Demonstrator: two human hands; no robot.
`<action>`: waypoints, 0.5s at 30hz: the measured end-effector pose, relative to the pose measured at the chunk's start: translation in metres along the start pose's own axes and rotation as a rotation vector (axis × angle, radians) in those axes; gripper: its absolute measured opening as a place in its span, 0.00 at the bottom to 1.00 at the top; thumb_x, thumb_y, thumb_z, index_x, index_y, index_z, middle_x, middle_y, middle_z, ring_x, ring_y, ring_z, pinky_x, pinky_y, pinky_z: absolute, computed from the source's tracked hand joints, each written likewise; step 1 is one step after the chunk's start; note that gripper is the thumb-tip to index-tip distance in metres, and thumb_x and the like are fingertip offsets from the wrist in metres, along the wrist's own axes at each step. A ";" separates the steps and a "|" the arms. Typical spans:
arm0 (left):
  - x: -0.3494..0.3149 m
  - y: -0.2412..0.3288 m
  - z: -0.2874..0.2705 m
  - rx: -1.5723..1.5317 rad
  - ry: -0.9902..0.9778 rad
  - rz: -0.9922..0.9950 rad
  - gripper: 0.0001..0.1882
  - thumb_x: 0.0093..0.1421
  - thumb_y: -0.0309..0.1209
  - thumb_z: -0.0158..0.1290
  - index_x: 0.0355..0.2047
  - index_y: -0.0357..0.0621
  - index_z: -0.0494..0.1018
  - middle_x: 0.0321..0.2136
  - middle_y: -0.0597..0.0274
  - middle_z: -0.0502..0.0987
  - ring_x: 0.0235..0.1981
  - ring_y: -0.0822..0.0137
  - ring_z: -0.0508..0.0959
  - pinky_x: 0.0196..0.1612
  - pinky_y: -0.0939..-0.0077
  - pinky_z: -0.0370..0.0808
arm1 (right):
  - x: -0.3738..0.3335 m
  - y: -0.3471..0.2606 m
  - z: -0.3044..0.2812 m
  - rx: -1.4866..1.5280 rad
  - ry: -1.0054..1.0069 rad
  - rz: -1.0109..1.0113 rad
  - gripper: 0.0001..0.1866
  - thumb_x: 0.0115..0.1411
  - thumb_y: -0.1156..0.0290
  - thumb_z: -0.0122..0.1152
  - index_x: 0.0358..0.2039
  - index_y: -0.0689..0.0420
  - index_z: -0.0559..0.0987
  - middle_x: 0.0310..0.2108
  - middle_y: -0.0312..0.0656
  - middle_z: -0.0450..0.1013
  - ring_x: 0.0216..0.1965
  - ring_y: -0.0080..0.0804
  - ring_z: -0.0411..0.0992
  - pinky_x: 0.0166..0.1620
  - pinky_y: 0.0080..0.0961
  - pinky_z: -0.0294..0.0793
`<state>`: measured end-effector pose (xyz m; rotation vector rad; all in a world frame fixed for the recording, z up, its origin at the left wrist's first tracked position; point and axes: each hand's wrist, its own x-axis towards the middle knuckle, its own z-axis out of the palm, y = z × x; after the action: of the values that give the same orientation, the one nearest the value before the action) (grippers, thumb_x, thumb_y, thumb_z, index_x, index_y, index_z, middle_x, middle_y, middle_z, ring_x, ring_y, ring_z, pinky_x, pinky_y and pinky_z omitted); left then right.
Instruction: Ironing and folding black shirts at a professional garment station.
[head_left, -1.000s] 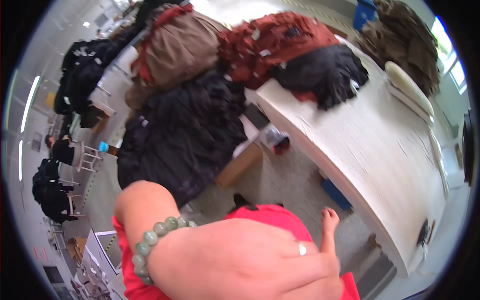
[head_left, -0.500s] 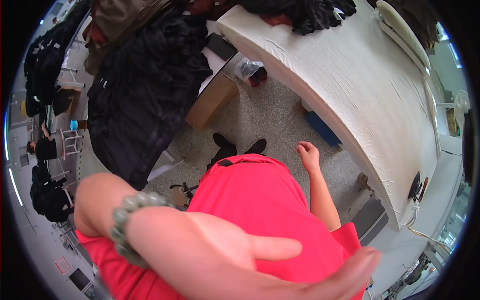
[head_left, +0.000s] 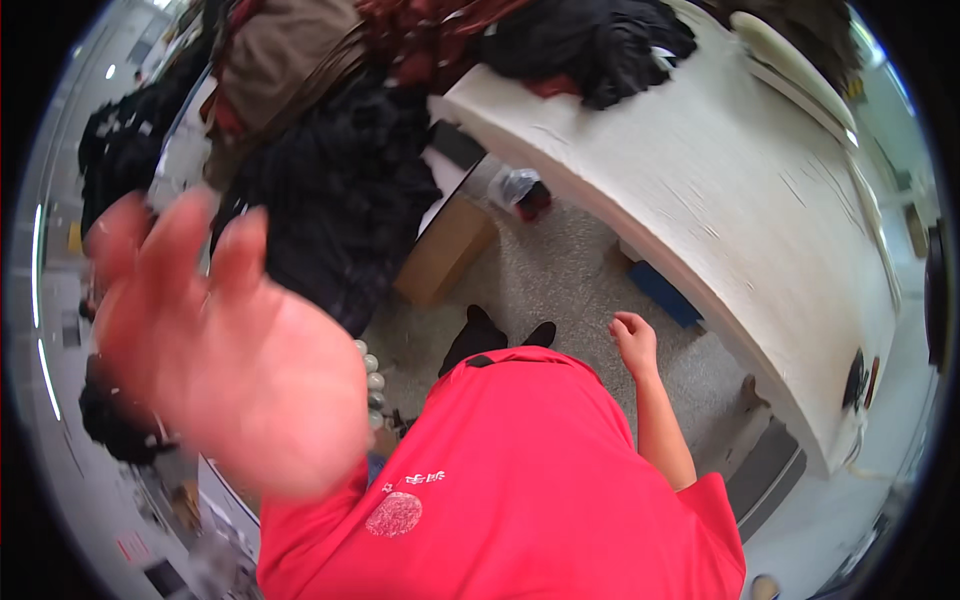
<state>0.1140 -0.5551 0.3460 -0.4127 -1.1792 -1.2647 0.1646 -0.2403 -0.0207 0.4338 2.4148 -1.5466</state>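
Note:
My left hand [head_left: 240,360] is raised close to the camera, palm showing and fingers spread, slightly smeared by motion. Nothing is in it. A bracelet of pale green beads [head_left: 374,385] shows beside its wrist. Behind this hand hangs a heap of black garments [head_left: 330,200]; I see no contact between them. My right hand [head_left: 635,345] hangs low at my side with loosely bent fingers and holds nothing. It is nearest the front edge of a table with a wrinkled white cloth cover [head_left: 740,220], apart from it.
Brown garments [head_left: 290,60] and dark red ones [head_left: 420,45] are piled at the back left. Black garments [head_left: 600,50] lie on the white table's far end. On the floor stand a cardboard box [head_left: 445,250], a clear plastic bag [head_left: 516,187] and a blue box [head_left: 664,293].
My left hand has swung from in front of my red shirt up to the left, fingers now upward. The view has shifted slightly. My right hand still hangs at my side.

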 end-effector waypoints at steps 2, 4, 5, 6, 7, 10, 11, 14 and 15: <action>-0.026 -0.014 -0.001 -0.103 -0.468 -0.300 0.21 0.72 0.39 0.42 0.47 0.30 0.73 0.44 0.47 0.78 0.43 0.61 0.80 0.48 0.67 0.79 | -0.019 -0.047 -0.009 0.082 0.079 -0.074 0.17 0.65 0.68 0.63 0.51 0.62 0.79 0.41 0.41 0.81 0.42 0.26 0.78 0.46 0.24 0.77; -0.075 -0.021 -0.006 -0.269 -1.004 -1.287 0.14 0.73 0.28 0.43 0.49 0.34 0.75 0.44 0.56 0.79 0.45 0.67 0.80 0.50 0.72 0.77 | -0.034 -0.102 -0.025 0.067 0.259 -0.386 0.19 0.65 0.65 0.63 0.53 0.62 0.77 0.43 0.42 0.81 0.44 0.31 0.79 0.50 0.27 0.76; -0.107 -0.025 -0.003 -0.429 -0.963 -1.680 0.14 0.73 0.28 0.43 0.51 0.34 0.75 0.45 0.57 0.79 0.47 0.69 0.79 0.51 0.72 0.77 | -0.041 -0.131 -0.033 -0.035 0.387 -0.598 0.21 0.65 0.62 0.64 0.53 0.62 0.76 0.44 0.42 0.80 0.45 0.35 0.79 0.51 0.29 0.76; -0.134 -0.028 0.000 -0.443 -0.993 -1.961 0.16 0.73 0.29 0.43 0.53 0.35 0.74 0.47 0.56 0.79 0.49 0.69 0.79 0.53 0.73 0.77 | -0.047 -0.157 -0.044 -0.129 0.417 -0.818 0.23 0.64 0.60 0.64 0.53 0.62 0.76 0.43 0.43 0.80 0.45 0.39 0.79 0.52 0.31 0.76; -0.158 -0.026 0.002 -0.413 -1.027 -2.051 0.17 0.72 0.30 0.45 0.55 0.35 0.73 0.48 0.55 0.79 0.51 0.66 0.79 0.55 0.72 0.76 | -0.054 -0.182 -0.046 -0.220 0.441 -0.928 0.24 0.64 0.57 0.64 0.52 0.62 0.76 0.42 0.44 0.80 0.45 0.43 0.79 0.52 0.33 0.77; -0.207 -0.017 0.012 -0.433 -1.192 -2.076 0.18 0.68 0.30 0.48 0.55 0.36 0.73 0.48 0.54 0.79 0.52 0.64 0.78 0.56 0.71 0.75 | -0.071 -0.225 -0.027 -0.332 0.005 -1.222 0.25 0.56 0.57 0.69 0.51 0.58 0.78 0.40 0.43 0.80 0.38 0.44 0.80 0.44 0.34 0.80; -0.217 -0.013 0.013 -0.440 -1.282 -2.008 0.17 0.67 0.30 0.49 0.54 0.37 0.73 0.47 0.54 0.79 0.51 0.64 0.78 0.55 0.71 0.75 | -0.070 -0.225 -0.028 -0.273 0.054 -1.231 0.25 0.56 0.57 0.69 0.51 0.58 0.78 0.40 0.43 0.80 0.38 0.44 0.80 0.44 0.34 0.80; -0.234 -0.010 0.017 -0.466 -1.514 -1.770 0.16 0.63 0.28 0.50 0.50 0.38 0.74 0.44 0.55 0.78 0.49 0.64 0.78 0.54 0.71 0.74 | -0.061 -0.194 -0.030 -0.194 0.155 -1.223 0.26 0.55 0.56 0.69 0.49 0.57 0.78 0.37 0.43 0.79 0.35 0.43 0.80 0.40 0.34 0.80; -0.238 -0.012 0.019 -0.481 -1.570 -1.709 0.16 0.62 0.28 0.50 0.49 0.39 0.75 0.43 0.55 0.78 0.49 0.65 0.78 0.53 0.71 0.74 | -0.062 -0.177 -0.031 -0.161 0.178 -1.198 0.26 0.55 0.55 0.69 0.49 0.57 0.78 0.36 0.43 0.79 0.34 0.43 0.80 0.38 0.34 0.79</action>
<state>0.1284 -0.4225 0.1481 -0.8580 -2.8260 -2.9113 0.1549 -0.2888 0.1626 -1.1678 3.0713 -1.6162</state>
